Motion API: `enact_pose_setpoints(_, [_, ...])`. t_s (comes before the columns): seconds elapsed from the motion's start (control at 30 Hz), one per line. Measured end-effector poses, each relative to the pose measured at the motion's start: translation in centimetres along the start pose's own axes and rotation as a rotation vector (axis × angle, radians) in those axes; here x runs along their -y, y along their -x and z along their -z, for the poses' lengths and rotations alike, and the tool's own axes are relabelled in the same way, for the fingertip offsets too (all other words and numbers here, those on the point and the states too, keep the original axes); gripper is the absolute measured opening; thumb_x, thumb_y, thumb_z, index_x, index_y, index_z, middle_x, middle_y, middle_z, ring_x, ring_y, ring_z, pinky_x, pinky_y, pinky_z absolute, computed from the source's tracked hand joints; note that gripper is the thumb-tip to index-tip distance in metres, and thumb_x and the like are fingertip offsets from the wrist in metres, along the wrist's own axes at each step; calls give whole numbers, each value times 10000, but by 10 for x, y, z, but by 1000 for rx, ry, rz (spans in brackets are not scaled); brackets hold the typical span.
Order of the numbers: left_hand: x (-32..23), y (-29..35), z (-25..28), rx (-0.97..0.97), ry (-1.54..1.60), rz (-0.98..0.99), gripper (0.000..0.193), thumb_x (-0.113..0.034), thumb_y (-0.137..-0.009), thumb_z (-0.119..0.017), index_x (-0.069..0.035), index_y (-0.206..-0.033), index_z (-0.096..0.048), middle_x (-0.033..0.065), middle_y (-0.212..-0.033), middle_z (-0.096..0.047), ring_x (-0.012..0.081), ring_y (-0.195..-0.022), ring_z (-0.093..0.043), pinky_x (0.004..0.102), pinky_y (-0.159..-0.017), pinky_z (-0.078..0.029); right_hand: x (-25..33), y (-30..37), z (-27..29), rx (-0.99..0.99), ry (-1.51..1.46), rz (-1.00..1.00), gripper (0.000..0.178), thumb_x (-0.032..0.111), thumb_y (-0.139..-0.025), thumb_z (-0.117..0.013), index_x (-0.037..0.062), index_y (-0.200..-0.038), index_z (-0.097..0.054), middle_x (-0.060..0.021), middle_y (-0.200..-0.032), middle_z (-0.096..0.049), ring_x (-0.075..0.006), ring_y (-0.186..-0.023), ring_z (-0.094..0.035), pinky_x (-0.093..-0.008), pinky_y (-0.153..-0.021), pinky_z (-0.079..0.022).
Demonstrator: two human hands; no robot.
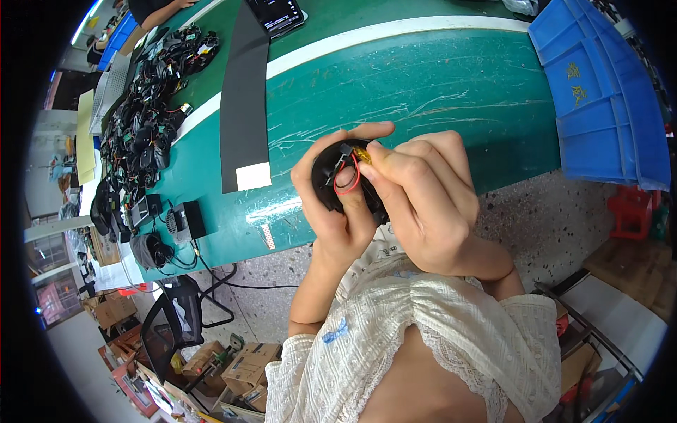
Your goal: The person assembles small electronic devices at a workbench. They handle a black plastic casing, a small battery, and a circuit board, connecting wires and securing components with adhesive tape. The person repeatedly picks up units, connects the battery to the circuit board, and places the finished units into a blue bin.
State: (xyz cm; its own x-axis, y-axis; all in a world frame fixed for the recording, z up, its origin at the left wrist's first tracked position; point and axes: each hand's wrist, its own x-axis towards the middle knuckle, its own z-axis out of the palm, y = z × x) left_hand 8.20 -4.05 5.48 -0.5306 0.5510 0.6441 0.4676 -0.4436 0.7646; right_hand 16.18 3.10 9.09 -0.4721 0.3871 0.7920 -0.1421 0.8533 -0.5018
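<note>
My left hand is wrapped round a rounded black plastic housing, held up over the near edge of the green bench. Its thumb presses inside the housing, next to a loop of thin red and black wires. Between the thumb and forefinger of my right hand is pinched a small part wrapped in yellow tape. A small black piece sits beside that part, at the wires. The fingers hide much of the housing's right side.
Black electronic parts with wires lie heaped at the left. A black box with cables stands near the edge. A dark strip runs toward a phone. A blue crate is at right. Another person's arm shows far left.
</note>
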Motion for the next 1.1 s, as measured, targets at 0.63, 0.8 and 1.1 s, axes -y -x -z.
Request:
enact_pose_setpoints(0.63, [-10, -10, 9, -176, 427, 555, 279, -20, -905, -377, -29, -1174, -301, 215, -1128, -511, 195, -562, -582, 264, -491, -495, -25, 4, 4, 92, -120, -268, 328, 41, -801, -587, -6, -1121, -530, -74, -886, -540, -215, -798, -453, -324, -726, -388])
enact_pose_setpoints(0.8, [-14, -14, 11, -168, 465, 608, 265, -107, -916, -366, -30, -1166, -325, 221, -1096, -524, 177, -451, -539, 242, -390, -448, -28, 7, 0, 137, -159, -347, 303, 118, -823, -604, 17, -1102, -546, -78, -936, -547, -212, -843, -464, -311, -747, -405])
enact_pose_setpoints(1.1, [-20, -17, 4, -219, 405, 669, 256, -220, -955, -373, -28, -1123, -398, 134, -844, -560, 132, -395, -489, 226, -347, -404, -26, 12, -14, 135, -437, -369, 330, 107, -860, -573, -24, -1154, -502, -125, -1004, -539, -214, -892, -560, -326, -753, -455])
